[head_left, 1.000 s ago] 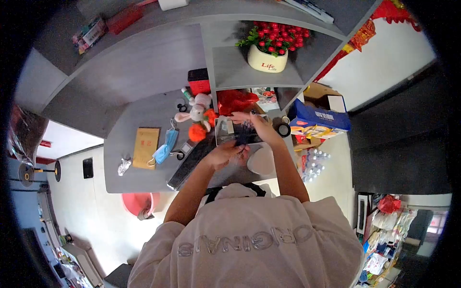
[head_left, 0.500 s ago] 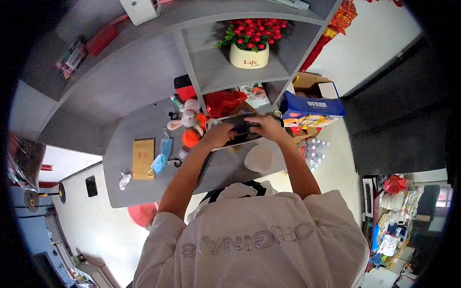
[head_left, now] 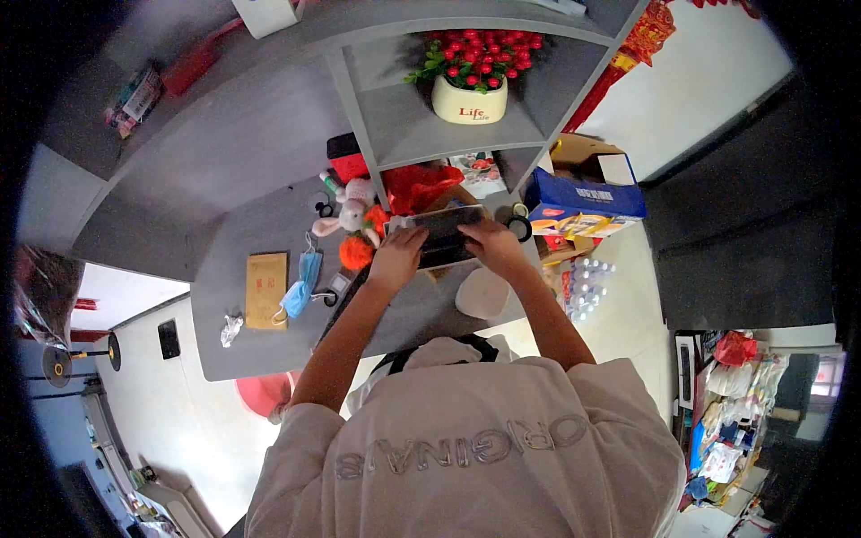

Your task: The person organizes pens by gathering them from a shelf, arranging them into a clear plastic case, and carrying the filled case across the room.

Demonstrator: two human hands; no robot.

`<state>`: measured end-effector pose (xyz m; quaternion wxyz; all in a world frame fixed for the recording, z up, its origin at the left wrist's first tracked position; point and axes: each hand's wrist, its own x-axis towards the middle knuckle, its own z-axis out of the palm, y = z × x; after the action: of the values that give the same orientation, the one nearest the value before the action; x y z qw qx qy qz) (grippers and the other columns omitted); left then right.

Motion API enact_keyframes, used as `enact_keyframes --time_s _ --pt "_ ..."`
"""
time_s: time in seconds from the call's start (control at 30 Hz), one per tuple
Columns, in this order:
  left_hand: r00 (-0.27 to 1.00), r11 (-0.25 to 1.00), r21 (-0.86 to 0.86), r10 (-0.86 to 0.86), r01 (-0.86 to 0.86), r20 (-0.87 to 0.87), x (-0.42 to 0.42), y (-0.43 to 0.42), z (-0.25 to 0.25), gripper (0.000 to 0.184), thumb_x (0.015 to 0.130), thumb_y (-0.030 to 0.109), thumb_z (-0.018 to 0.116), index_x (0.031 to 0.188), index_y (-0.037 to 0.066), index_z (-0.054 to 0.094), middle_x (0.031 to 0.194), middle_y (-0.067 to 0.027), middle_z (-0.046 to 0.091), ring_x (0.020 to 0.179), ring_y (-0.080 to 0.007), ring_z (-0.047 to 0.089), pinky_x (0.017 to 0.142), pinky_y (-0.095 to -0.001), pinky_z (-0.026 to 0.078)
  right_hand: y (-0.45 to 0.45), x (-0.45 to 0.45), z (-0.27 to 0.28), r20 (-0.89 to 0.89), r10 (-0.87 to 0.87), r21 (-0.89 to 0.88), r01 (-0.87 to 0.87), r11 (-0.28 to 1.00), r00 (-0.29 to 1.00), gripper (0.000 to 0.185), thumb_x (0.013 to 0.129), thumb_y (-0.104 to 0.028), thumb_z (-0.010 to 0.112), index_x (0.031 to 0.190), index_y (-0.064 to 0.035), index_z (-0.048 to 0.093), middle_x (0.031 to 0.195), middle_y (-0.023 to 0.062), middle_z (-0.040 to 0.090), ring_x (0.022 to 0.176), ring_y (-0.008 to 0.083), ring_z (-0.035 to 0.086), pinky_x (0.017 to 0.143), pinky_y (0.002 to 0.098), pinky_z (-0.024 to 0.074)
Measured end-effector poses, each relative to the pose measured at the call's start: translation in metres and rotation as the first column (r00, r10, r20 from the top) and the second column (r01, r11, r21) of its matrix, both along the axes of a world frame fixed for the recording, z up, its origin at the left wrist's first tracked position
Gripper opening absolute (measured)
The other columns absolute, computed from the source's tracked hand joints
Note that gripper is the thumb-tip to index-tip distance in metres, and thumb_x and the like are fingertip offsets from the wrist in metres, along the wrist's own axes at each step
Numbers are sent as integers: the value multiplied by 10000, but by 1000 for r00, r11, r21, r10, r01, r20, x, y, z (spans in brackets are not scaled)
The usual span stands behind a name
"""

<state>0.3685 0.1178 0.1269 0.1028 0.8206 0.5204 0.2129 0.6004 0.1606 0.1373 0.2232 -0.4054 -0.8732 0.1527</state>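
A shallow see-through plastic box (head_left: 446, 226) with something black in it sits on the grey desk in front of me. My left hand (head_left: 400, 255) grips its left end, fingers bent over the edge. At the right end, my right hand (head_left: 491, 244) is closed on the box, thumb toward the middle. Just left of the box are a plush rabbit (head_left: 352, 217) and a fluffy orange ball (head_left: 356, 253). A pale rounded object (head_left: 482, 294) lies on the desk below my right hand. The undersides of the fingers are hidden.
On the desk's left are a brown notebook (head_left: 266, 291), a blue face mask (head_left: 304, 285) and crumpled tissue (head_left: 231, 330). A red plastic bag (head_left: 421, 186) lies behind the box. Shelves hold a potted red-berry plant (head_left: 470, 100). A blue carton (head_left: 585, 199) stands at the right.
My fingers were over the black contents inside the box. Now both hands hold its ends, and more of the clear plastic shows at the far side.
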Motion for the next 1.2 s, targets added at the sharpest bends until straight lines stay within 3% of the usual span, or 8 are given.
enact_keyframes --time_s 0.17,0.27,0.37,0.87,1.2 --pt "987 997 71 6 6 -159 6 -22 4 466 829 286 513 1223 49 440 1275 -113 433 1199 -259 388 978 -461 304 -14 1 -2 -14 -26 0 26 1000 1000 483 739 -150 617 1199 -81 488 1178 118 522 1095 298 478 936 409 366" --pt "958 999 36 13 -3 -287 15 -31 -2 563 852 397 458 1279 40 376 1349 -108 356 1264 -241 309 1010 -494 242 -28 -6 2 130 116 57 -125 991 985 575 771 -223 590 1283 -66 382 1316 93 402 1228 268 347 1020 435 252" --pt "942 999 -40 13 -28 -336 20 -39 -7 612 855 450 430 1298 35 348 1372 -106 321 1280 -234 279 1021 -500 218 -43 -9 -4 314 116 -13 -118 993 942 624 801 -301 547 1323 -57 306 1386 76 296 1288 257 240 1051 448 173" --pt "963 987 -123 69 -104 -261 23 -54 -2 644 859 441 432 1347 58 256 1419 -107 223 1315 -243 205 1034 -522 169 -50 -5 -7 247 59 -10 -58 998 967 617 794 -271 563 1308 -32 320 1375 96 310 1287 268 244 1052 418 196" --pt "975 990 -77 99 -116 -201 26 -63 -19 660 837 413 479 1351 69 250 1423 -132 205 1314 -285 199 1030 -531 159 -62 -4 -1 150 -12 -18 15 1000 989 662 770 -300 583 1295 10 324 1356 169 318 1266 315 268 1046 418 214"
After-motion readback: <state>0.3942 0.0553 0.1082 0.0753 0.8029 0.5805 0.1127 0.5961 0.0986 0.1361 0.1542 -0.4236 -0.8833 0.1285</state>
